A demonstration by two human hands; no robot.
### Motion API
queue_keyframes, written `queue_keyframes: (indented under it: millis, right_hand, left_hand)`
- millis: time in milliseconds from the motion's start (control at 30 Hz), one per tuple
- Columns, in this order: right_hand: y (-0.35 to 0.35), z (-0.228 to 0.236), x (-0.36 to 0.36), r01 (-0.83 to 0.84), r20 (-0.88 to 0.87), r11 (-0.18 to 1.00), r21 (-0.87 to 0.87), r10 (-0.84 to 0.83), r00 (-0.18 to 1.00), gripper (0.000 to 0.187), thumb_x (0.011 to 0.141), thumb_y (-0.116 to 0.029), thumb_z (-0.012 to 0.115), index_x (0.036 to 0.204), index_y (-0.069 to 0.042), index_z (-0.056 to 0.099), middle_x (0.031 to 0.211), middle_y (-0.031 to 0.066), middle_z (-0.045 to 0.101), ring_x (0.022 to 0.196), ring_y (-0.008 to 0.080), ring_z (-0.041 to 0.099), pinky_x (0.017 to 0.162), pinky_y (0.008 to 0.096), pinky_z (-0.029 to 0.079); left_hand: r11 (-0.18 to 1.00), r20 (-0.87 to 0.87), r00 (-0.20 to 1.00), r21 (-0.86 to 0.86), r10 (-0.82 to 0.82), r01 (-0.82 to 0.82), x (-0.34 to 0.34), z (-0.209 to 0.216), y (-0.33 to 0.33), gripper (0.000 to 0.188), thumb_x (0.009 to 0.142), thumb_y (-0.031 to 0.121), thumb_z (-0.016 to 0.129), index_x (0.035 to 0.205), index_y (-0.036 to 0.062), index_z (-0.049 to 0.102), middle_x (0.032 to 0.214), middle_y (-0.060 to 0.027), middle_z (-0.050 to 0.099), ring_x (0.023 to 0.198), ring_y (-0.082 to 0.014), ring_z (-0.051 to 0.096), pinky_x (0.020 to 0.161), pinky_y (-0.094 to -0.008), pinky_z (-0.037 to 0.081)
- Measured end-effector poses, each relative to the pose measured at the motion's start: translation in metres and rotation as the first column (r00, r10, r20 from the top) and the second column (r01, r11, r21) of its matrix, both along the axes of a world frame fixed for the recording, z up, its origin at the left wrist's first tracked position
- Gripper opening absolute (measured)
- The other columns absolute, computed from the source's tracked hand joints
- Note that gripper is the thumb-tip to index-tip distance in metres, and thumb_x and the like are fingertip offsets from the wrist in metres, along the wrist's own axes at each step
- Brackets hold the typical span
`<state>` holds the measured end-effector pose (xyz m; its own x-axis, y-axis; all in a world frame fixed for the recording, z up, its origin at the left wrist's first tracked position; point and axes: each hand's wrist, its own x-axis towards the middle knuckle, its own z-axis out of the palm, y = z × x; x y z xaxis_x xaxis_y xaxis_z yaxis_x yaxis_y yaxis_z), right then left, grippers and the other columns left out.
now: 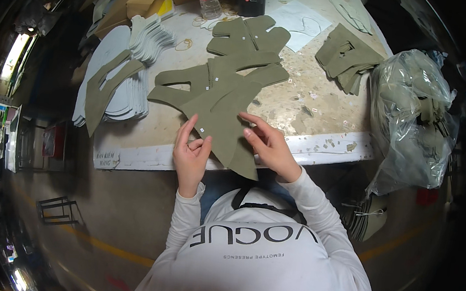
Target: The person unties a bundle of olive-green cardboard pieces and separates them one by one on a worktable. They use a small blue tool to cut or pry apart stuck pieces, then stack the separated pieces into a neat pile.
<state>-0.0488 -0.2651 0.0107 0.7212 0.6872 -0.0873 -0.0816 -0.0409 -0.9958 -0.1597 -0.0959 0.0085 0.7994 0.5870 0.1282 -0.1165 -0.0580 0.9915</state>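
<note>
White long-sleeved sweatshirt point(265, 272) fills the lower middle of the frame, nearest the camera; just above it, at the centre, a pointed olive-green fabric panel point(228, 103) lies at the near end of a row of overlapping olive panels point(243, 39) that runs toward the top of the frame, its tip hanging past the white front edge of the tabletop point(323, 144); small white stickers point(202, 131) dot the pieces. Such a panel should be light and supple, yet with enough body to lie flat, matt rather than slippery, and not fragile, though its narrow points could crease; it would best be taken by opposite side edges, fingers beneath and thumb on top, so that the layers do not slide. Left hand point(190, 155) stands at the panel's left edge, wrist low, index finger stretched upward, other fingers curled near the thumb; whether it pinches the edge, I cannot tell. Right hand point(270, 151) comes in from the lower right, half spread, index finger reaching to the panel's right edge, thumb apart below it, with no firm hold visible; both forearms rise from the lower edge, elbows bent. Pale grey stacked pieces point(131, 96) sit at the left; a clear plastic bag point(416, 107) bulges at the right.
</note>
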Motion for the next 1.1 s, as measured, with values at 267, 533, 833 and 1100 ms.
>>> queue_keyframes:
  millis: [267, 533, 833, 1100]
  right_hand:
    - [-0.064, 0.061, 0.009, 0.073, -0.121, 0.981, 0.182, -0.051, 0.991, 0.041, 0.092, -0.003, 0.06, 0.133, -0.003, 0.057, 0.088, -0.0025, 0.06, 0.072, 0.0008, 0.052, 0.064, 0.0182, 0.042]
    - [-0.099, 0.116, 0.042, 0.285, -0.024, 0.931, 0.229, -0.287, 0.958, 0.045, 0.092, -0.005, 0.058, 0.136, 0.003, 0.052, 0.116, 0.0115, 0.066, 0.098, 0.0119, 0.064, 0.089, 0.0253, 0.05]
    - [-0.081, 0.051, 0.011, 0.505, 0.034, 0.805, 0.311, -0.541, 0.841, 0.059, 0.09, 0.004, 0.059, 0.145, 0.003, 0.039, 0.135, 0.0093, 0.052, 0.099, 0.0111, 0.064, 0.09, 0.0236, 0.049]
    - [-0.097, 0.001, -0.017, 0.5, -0.054, 0.866, 0.022, -0.499, 0.865, 0.042, 0.089, 0.007, 0.061, 0.131, 0.006, 0.055, 0.109, 0.0059, 0.056, 0.089, 0.0112, 0.067, 0.08, 0.0222, 0.054]
  left_hand:
    - [0.999, 0.057, 0.998, -0.04, 0.0, 0.002, 0.001, 0.006, -0.008, 0.053, 0.088, -0.013, 0.057, 0.138, -0.005, 0.043, 0.141, -0.0127, 0.042, 0.092, -0.012, 0.061, 0.074, -0.0212, 0.051]
    - [0.973, -0.192, 0.957, -0.127, -0.217, 0.195, -0.015, 0.005, -0.034, 0.02, 0.089, -0.006, 0.063, 0.109, -0.0094, 0.062, 0.105, -0.0099, 0.063, 0.086, -0.0117, 0.067, 0.075, -0.0226, 0.056]
    - [0.984, -0.378, 0.909, -0.05, -0.176, 0.169, -0.021, 0.021, -0.036, 0.017, 0.092, 0.005, 0.065, 0.106, -0.0046, 0.068, 0.071, -0.0067, 0.069, 0.064, -0.0098, 0.069, 0.059, -0.0207, 0.055]
    - [0.891, -0.25, 0.967, 0.427, -0.045, 0.152, -0.012, 0.024, -0.032, 0.017, 0.088, 0.004, 0.067, 0.103, -0.0014, 0.07, 0.083, -0.0078, 0.07, 0.067, -0.0156, 0.068, 0.063, -0.0263, 0.055]
